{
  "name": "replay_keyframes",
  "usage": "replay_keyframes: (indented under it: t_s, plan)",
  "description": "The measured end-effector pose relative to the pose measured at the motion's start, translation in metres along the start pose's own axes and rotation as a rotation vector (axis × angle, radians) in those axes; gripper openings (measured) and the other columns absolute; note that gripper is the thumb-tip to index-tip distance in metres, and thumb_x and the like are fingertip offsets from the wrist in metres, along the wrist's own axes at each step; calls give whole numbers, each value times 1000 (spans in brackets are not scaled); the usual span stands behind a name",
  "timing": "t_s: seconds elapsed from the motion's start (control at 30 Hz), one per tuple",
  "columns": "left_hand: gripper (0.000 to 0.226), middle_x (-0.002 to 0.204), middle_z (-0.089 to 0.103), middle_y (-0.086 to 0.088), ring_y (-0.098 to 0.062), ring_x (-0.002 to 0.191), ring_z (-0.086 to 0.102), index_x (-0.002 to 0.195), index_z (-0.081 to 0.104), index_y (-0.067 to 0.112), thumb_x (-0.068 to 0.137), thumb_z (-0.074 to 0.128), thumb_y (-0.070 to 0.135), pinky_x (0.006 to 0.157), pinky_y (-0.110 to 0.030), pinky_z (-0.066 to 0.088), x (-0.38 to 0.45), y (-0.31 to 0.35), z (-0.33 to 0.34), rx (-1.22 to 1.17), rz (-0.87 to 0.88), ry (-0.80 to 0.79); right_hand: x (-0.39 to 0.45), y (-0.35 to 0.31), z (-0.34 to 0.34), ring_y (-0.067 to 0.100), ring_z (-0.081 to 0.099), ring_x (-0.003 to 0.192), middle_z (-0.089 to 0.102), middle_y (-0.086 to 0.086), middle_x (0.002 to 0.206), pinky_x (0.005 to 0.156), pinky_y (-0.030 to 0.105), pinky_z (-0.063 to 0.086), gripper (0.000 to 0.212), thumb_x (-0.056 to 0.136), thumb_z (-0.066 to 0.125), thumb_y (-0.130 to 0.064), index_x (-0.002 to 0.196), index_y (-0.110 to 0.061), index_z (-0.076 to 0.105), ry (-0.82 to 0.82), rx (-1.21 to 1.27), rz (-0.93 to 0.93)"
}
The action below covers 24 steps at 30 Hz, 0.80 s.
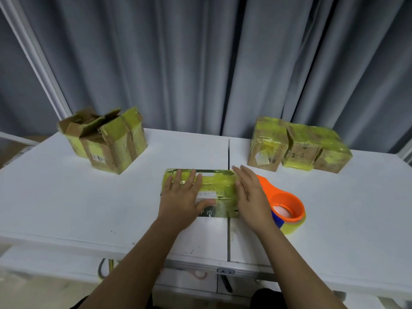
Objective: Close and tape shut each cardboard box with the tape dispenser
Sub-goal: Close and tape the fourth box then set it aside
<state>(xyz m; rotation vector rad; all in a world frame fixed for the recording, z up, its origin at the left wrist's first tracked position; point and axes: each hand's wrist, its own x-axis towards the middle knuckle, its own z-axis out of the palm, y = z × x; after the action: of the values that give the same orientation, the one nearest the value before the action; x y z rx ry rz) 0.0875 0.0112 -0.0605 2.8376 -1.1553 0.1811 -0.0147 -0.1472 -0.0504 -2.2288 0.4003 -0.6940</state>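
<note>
A flat cardboard box [217, 185] covered in yellow-green tape lies at the table's middle, near me. My left hand [181, 197] rests flat on its left half with the fingers spread. My right hand [250, 192] lies with straight fingers along the box's right edge. Just right of that hand sits the orange tape dispenser [286, 205] with a roll of yellow tape, and no hand holds it.
At the back left stand two boxes [104, 141], the rear one with its flaps open. A row of three taped boxes [298, 146] stands at the back right. A seam [229, 152] splits the white table [66, 192]. Grey curtains hang behind.
</note>
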Motion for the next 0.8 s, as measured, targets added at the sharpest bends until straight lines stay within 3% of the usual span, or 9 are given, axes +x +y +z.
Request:
replay_keyframes:
  t_s: [0.1, 0.17, 0.23, 0.4, 0.47, 0.53, 0.67, 0.73, 0.8]
  plan:
    - [112, 151, 36, -5, -39, 139, 30, 144, 39, 20, 71, -19, 81, 113, -53, 20, 2, 3, -5, -15, -13, 12, 0, 9, -23, 34, 40, 124, 49, 14, 132, 102, 38, 31, 40, 90, 51, -12, 130, -12, 55, 197, -308, 44]
    - [126, 159, 10, 3, -32, 146, 5, 152, 15, 26, 50, -35, 82, 117, -45, 1, 0, 2, -2, -42, -31, -17, -4, 16, -34, 36, 39, 118, 46, 15, 129, 96, 43, 32, 47, 89, 58, -31, 132, -13, 48, 112, -554, 239]
    - [128, 160, 6, 5, -29, 147, 0, 152, 11, 28, 46, -36, 82, 117, -43, -3, -3, 1, -1, -65, -39, -28, -11, 22, -38, 33, 43, 114, 42, 12, 126, 90, 41, 35, 57, 87, 58, -48, 130, -13, 42, -20, -705, 348]
    - [112, 151, 36, -2, -38, 141, 25, 143, 41, 19, 70, -12, 86, 114, -51, 14, -2, 2, -1, -141, -25, 55, -11, 34, -40, 32, 55, 102, 49, 13, 117, 71, 38, 45, 53, 92, 54, -44, 130, -11, 38, 1, -747, 370]
    - [110, 151, 36, -1, -38, 141, 26, 143, 41, 20, 71, -10, 85, 114, -51, 14, -2, 3, -3, -132, -21, 25, -7, 38, -43, 32, 60, 98, 59, 11, 112, 66, 34, 41, 49, 97, 47, -39, 136, -14, 33, -56, -764, 369]
    - [102, 144, 46, -4, -41, 134, 37, 137, 50, 17, 77, -2, 82, 110, -54, 25, -2, 5, -2, -99, -17, 45, -5, 39, -50, 31, 61, 88, 65, 8, 98, 64, 31, 35, 37, 99, 42, -31, 132, -14, 41, -3, -781, 319]
    - [87, 127, 62, -8, -44, 117, 55, 121, 64, 13, 88, 12, 74, 95, -60, 41, -2, 21, -3, -69, -16, 49, -1, 32, -61, 33, 60, 82, 66, 12, 88, 83, 44, 40, 38, 94, 54, -17, 131, -12, 53, 314, -624, 98]
    - [84, 126, 63, -9, -41, 119, 54, 119, 65, 12, 89, 14, 71, 96, -60, 40, -2, 35, -3, -85, 17, 25, -1, 29, -61, 31, 60, 88, 68, 8, 93, 99, 54, 32, 38, 92, 55, -15, 130, -16, 55, 386, -536, -53]
    - [84, 127, 62, -8, -36, 122, 53, 120, 64, 11, 90, 14, 70, 100, -58, 37, -2, 47, -2, -124, 44, -24, -3, 24, -59, 24, 59, 91, 66, 0, 98, 105, 54, 21, 38, 92, 49, -20, 129, -21, 54, 372, -494, -170]
